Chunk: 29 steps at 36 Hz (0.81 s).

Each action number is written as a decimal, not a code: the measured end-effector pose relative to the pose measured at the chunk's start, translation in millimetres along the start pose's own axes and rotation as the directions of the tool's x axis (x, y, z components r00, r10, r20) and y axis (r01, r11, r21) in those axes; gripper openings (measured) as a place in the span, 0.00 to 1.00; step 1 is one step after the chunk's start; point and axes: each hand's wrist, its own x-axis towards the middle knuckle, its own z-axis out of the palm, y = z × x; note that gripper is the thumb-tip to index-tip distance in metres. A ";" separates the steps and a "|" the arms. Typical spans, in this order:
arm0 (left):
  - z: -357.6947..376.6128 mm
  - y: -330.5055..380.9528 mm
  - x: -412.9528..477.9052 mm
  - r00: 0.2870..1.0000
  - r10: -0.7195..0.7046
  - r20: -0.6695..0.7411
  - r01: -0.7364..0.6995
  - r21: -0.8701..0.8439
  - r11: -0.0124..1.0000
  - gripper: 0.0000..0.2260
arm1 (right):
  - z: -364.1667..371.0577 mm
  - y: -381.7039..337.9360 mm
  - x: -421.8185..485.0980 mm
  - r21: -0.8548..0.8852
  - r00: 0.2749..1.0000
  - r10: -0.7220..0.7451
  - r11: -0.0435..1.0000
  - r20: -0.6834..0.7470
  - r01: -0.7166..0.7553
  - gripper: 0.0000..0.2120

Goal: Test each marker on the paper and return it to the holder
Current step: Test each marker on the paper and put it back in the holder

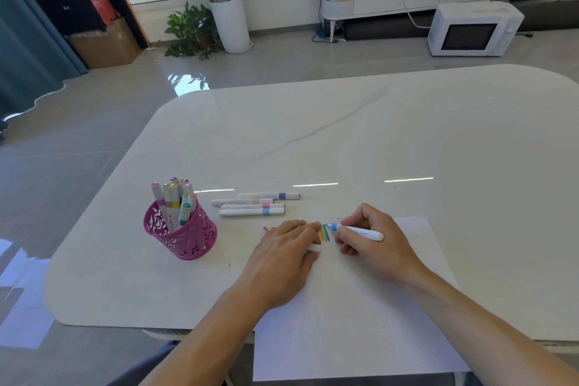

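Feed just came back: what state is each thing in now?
Blue marker, uncapped, tip at the paper, held by right hand.
White cap, off, held under left hand.
Pink holder, upright, markers standing inside.
Four loose markers, capped, lying on table.
Paper, flat, colour stripes on it.

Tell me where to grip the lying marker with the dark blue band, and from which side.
Pinch the blue-banded marker across its barrel near the right end, coming from above. It lies flat on the table, and that end sticks out past the peach-banded marker beside it, so both sides are free there.
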 end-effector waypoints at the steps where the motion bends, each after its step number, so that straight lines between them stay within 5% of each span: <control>1: -0.2 0.2 0.0 1.000 0.004 -0.001 -0.004 0.004 1.000 0.12 | 0.0 0.0 0.0 0.001 1.000 0.001 1.000 -0.002 -0.001 0.06; 29: -7.1 5.5 2.6 0.998 -0.015 0.059 0.014 0.021 1.000 0.07 | -1.7 -5.9 -2.3 -0.028 0.998 0.057 0.998 0.006 -0.057 0.06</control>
